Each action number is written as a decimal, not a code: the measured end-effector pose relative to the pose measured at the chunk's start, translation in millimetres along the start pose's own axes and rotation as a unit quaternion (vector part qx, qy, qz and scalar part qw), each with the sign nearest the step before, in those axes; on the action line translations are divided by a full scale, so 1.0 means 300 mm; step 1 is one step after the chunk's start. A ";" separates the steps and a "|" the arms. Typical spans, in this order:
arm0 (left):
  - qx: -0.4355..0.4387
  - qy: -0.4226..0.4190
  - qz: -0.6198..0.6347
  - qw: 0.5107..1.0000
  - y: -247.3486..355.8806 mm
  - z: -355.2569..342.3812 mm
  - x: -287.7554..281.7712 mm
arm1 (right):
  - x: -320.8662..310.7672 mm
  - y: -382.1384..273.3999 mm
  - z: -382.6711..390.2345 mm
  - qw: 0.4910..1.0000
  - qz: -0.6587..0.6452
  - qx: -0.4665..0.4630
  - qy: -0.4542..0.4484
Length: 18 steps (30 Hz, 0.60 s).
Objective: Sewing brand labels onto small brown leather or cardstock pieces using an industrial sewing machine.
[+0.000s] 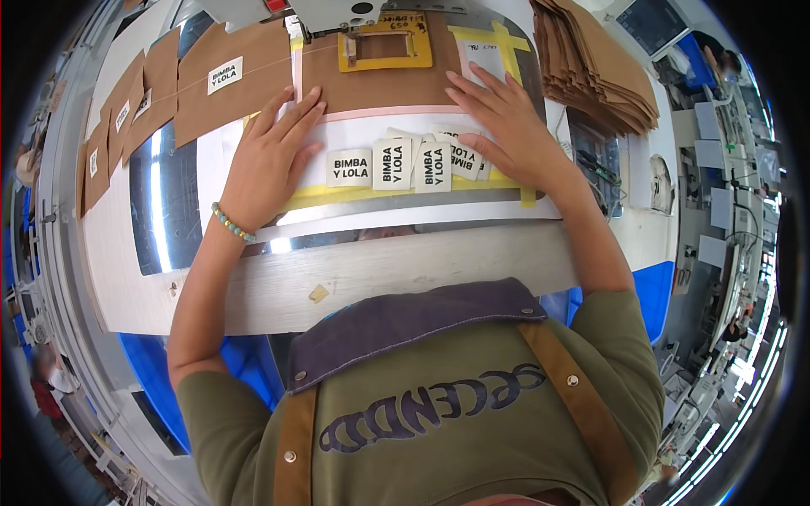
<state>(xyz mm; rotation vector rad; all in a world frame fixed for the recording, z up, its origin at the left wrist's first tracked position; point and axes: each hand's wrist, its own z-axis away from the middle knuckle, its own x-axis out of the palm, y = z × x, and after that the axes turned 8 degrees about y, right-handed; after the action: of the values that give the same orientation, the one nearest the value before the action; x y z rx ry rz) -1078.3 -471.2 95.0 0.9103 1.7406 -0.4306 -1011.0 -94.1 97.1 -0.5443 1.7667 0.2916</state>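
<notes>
1. Closest to the camera is the person's olive shirt (439,451), crossed by brown straps (582,388) and topped by a dark flap (413,325).
2. Beyond it runs the near edge of a pale table (439,270), with blue bins (654,295) showing below on the left and right.
3. Left hand (274,156): open, palm down, fingers stretched to the far side, fingertips on the left end of a brown sheet (388,94). It grips nothing; a beaded bracelet (232,223) circles the wrist.
4. Right hand (506,126): also open and palm down, fingers spread at the right end of that sheet, beside a white patch (483,63) and yellow tape (510,52). Its thumb reaches over the edge of the label pile — whether it touches, I cannot tell.
5. Between the hands lies the brown sheet, a yellow frame (421,52) on its far part, just near of a sewing machine head (337,15).
6. White labels (392,164) with black lettering lie on the near side of the sheet, some overlapping.
7. Far left, labelled brown pieces (198,105) trail in a row; far right, more are stacked (599,67).
</notes>
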 end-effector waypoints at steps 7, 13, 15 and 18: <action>-0.027 0.059 0.025 0.998 -0.008 0.029 0.023 | -0.007 0.000 0.016 0.994 -0.088 0.030 0.065; -0.022 0.026 0.009 0.999 -0.003 0.029 0.015 | 0.006 0.004 0.025 0.999 -0.038 0.005 0.021; -0.025 0.027 -0.001 0.999 -0.004 0.033 0.022 | 0.005 0.000 0.023 0.999 -0.042 0.010 0.022; -0.033 0.026 0.003 0.999 0.001 0.033 0.017 | 0.005 -0.001 0.026 0.999 -0.040 0.003 0.023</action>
<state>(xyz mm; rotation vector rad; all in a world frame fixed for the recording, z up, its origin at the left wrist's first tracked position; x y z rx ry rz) -1072.3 -475.9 86.7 0.8863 1.7880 -0.3460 -1004.4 -91.0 93.5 -0.6195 1.7844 0.2192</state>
